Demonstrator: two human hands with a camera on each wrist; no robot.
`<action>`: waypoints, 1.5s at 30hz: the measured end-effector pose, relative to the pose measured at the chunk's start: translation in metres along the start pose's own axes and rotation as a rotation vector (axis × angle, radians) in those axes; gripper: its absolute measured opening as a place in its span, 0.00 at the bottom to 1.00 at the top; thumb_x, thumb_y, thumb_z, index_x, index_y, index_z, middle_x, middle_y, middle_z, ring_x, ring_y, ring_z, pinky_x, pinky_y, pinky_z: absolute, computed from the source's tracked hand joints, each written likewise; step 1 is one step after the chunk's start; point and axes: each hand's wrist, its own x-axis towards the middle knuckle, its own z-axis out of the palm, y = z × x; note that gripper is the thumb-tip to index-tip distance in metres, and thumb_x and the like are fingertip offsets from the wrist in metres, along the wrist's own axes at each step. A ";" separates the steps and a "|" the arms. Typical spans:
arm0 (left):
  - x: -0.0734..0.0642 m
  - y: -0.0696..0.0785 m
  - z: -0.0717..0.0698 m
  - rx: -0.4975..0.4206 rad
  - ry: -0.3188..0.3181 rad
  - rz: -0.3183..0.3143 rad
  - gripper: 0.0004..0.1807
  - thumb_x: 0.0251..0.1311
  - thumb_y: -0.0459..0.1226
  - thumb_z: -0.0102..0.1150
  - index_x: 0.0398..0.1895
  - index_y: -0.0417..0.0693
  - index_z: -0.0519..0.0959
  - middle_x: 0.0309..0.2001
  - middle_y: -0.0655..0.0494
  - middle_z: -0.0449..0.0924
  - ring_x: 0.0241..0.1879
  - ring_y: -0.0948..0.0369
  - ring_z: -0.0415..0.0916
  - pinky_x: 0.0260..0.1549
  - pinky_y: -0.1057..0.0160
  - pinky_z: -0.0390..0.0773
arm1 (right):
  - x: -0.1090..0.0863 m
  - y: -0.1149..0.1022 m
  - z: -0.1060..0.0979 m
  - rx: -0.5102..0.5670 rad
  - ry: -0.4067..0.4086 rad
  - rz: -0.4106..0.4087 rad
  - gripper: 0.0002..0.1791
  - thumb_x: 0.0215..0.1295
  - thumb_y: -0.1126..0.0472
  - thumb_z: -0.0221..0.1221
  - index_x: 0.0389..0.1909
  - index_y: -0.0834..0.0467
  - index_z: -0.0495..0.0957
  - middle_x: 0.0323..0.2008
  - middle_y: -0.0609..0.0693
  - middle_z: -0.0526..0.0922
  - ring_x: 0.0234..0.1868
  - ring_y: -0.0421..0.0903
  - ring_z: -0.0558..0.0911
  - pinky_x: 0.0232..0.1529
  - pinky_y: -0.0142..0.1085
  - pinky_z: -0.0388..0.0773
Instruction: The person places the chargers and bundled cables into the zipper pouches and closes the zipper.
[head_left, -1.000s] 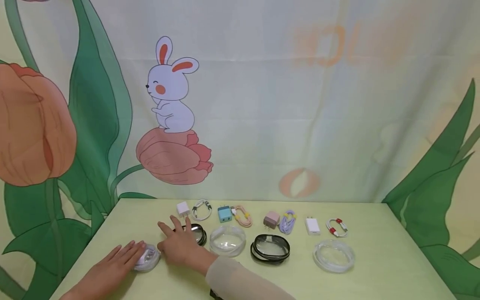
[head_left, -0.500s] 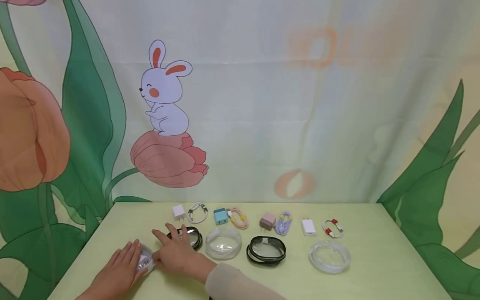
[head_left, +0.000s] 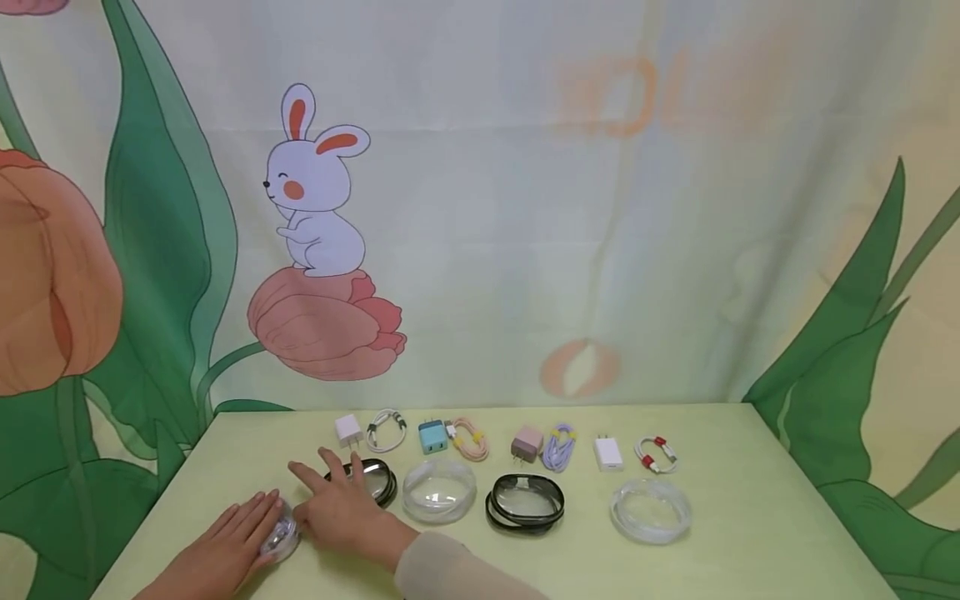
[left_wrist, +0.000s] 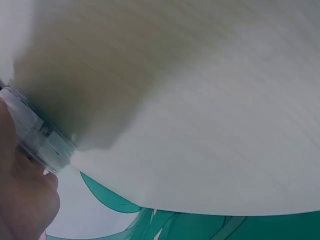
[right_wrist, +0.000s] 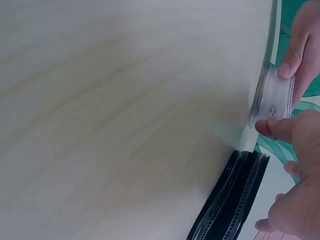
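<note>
A clear round zip pouch (head_left: 281, 539) with something white inside, partly covered, sits at the table's left. My left hand (head_left: 225, 543) holds it, fingers laid across the top; in the right wrist view its thumb (right_wrist: 288, 69) presses the pouch's side. My right hand (head_left: 341, 510) is at the right side of the pouch. In the right wrist view its thumb and index finger come together at the small metal zipper pull (right_wrist: 273, 110). The other fingers are spread. They partly hide a black-edged clear zip pouch (head_left: 386, 485) behind them.
Another clear pouch (head_left: 439, 492), a second black-edged pouch (head_left: 525, 503) and a further clear pouch (head_left: 651, 511) stand to the right. Behind them lie chargers, such as a blue one (head_left: 432, 436), and coiled cables, such as a purple one (head_left: 559, 447). A printed curtain (head_left: 480, 250) hangs behind.
The head view has shifted slightly, moving the scene left. Both hands stay at the clear pouch, which has turned a little under the left hand.
</note>
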 end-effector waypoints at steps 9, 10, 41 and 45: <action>0.001 0.000 -0.002 -0.041 0.032 -0.125 0.47 0.66 0.56 0.59 0.71 0.23 0.61 0.73 0.26 0.58 0.72 0.31 0.55 0.65 0.31 0.61 | -0.004 -0.005 -0.001 0.050 0.028 -0.068 0.10 0.74 0.41 0.56 0.45 0.22 0.84 0.79 0.38 0.54 0.77 0.55 0.55 0.67 0.56 0.66; 0.002 0.000 -0.001 -0.057 0.028 -0.133 0.48 0.67 0.56 0.58 0.70 0.21 0.61 0.72 0.24 0.57 0.71 0.30 0.55 0.64 0.31 0.61 | -0.004 -0.007 -0.001 0.056 0.028 -0.072 0.10 0.74 0.40 0.55 0.45 0.22 0.84 0.79 0.38 0.54 0.77 0.55 0.56 0.66 0.56 0.66; 0.003 0.007 -0.005 0.021 0.014 -0.082 0.52 0.59 0.57 0.66 0.72 0.25 0.60 0.73 0.26 0.56 0.73 0.31 0.52 0.66 0.33 0.61 | 0.013 -0.009 -0.006 0.064 0.053 -0.009 0.07 0.70 0.42 0.61 0.40 0.23 0.85 0.78 0.34 0.52 0.77 0.55 0.54 0.66 0.56 0.67; -0.004 0.004 -0.005 0.012 -0.007 -0.055 0.76 0.34 0.78 0.63 0.73 0.26 0.58 0.74 0.27 0.54 0.74 0.32 0.51 0.66 0.33 0.62 | 0.012 -0.006 -0.009 0.048 0.051 0.014 0.07 0.69 0.43 0.62 0.39 0.24 0.86 0.78 0.32 0.53 0.78 0.54 0.53 0.67 0.56 0.66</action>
